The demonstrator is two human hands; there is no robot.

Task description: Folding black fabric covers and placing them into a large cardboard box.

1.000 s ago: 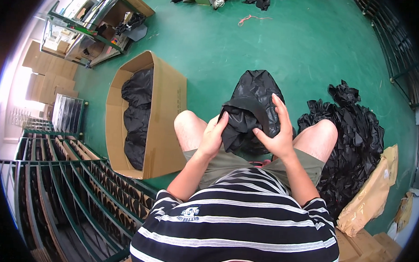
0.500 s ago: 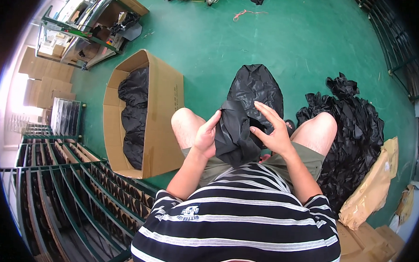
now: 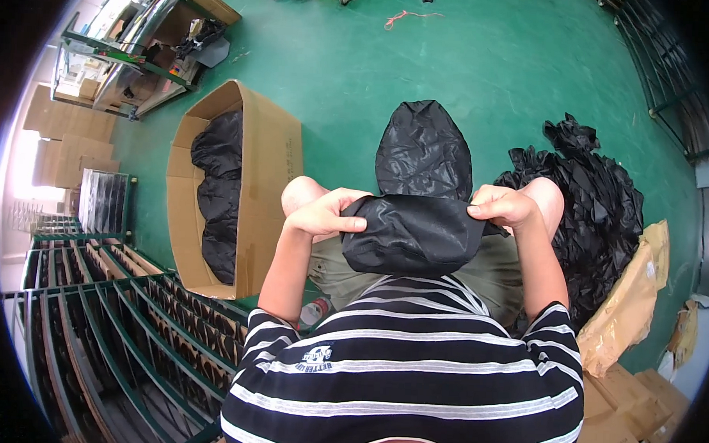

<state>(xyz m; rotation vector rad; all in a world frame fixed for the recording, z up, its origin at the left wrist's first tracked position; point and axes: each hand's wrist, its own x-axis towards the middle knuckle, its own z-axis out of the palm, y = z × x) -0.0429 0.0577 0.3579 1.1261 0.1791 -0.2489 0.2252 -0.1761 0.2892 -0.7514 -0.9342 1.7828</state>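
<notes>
A black fabric piece (image 3: 412,237), rounded along its near side and shaped like a pouch or cover, is stretched flat above my lap. My left hand (image 3: 323,213) pinches its left top corner, thumb on the front. The right top corner is in my right hand (image 3: 507,210), pinched between thumb and fingers. Just beyond it, between my knees, stands a rounded stack or bundle of similar black fabric (image 3: 424,150); its lower part is hidden. A cardboard box (image 3: 272,179) on the left holds several rows of black fabric (image 3: 219,197).
To the right lies a large crumpled heap of black fabric (image 3: 585,214), beside a tan plastic wrapper (image 3: 625,305) and cardboard boxes (image 3: 617,410). Green metal racks (image 3: 132,331) stand at the near left. A pink string (image 3: 408,17) is on the green floor ahead.
The fabric has gone from bunched and folded to spread wide. My right hand has moved from loosely open to gripping its right corner; my left hand has shifted outward to the left corner.
</notes>
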